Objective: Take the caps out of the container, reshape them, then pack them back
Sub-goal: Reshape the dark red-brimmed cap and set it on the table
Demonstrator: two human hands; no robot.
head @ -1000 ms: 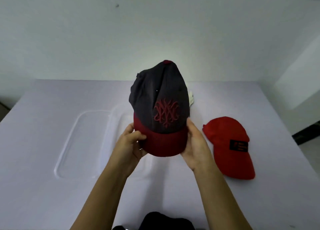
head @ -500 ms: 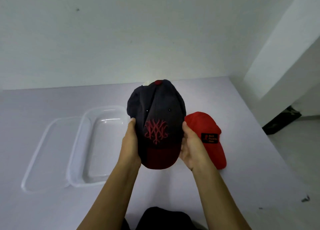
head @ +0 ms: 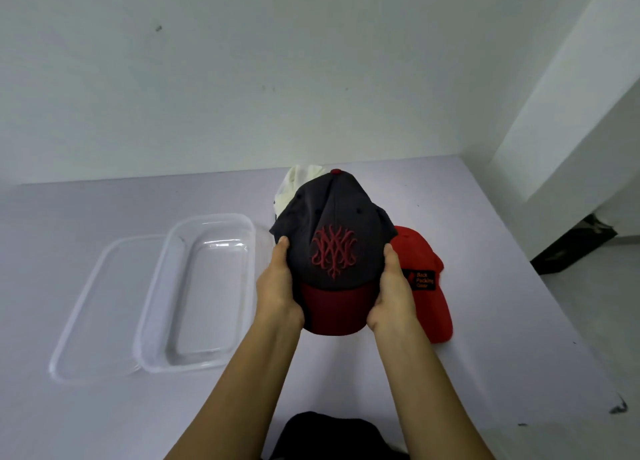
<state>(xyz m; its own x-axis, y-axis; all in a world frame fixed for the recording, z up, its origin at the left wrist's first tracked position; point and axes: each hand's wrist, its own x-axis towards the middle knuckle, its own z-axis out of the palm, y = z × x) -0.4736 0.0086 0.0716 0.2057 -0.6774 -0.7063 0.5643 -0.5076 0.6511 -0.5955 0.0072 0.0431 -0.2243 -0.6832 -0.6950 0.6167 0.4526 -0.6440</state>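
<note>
Two hands clasp the dark cap (head: pixel 334 224): my left hand (head: pixel 278 288) and right hand (head: pixel 393 290) pinch its sides, thumbs on top, other fingers hidden underneath. The red cap (head: pixel 431 316) lies just beside.

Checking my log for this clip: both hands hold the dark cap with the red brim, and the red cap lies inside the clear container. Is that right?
One slip. The head view shows the red cap lying on the table, right of the dark cap, not inside the clear container. The left hand and right hand do hold the dark cap.
</note>
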